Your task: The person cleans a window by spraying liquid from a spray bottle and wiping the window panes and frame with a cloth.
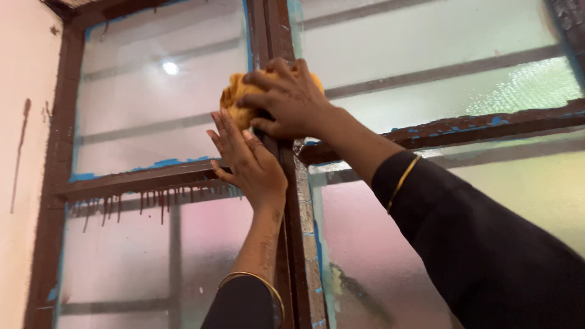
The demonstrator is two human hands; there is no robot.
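Observation:
My right hand (291, 100) presses a crumpled yellow cloth (234, 99) against the dark brown centre post (280, 27) of a window, fingers curled over the cloth. Just below it, my left hand (247, 161) rests flat and upright on the same post, its fingertips touching the cloth's lower edge. Both arms wear black sleeves and thin gold bangles. Most of the cloth is hidden under my right hand.
The window has frosted glass panes (152, 103) in a brown wooden frame with dripped paint and blue tape remnants along the horizontal bar (140, 180). Metal bars show faintly behind the glass. A pale pink wall (24, 152) borders the frame on the left.

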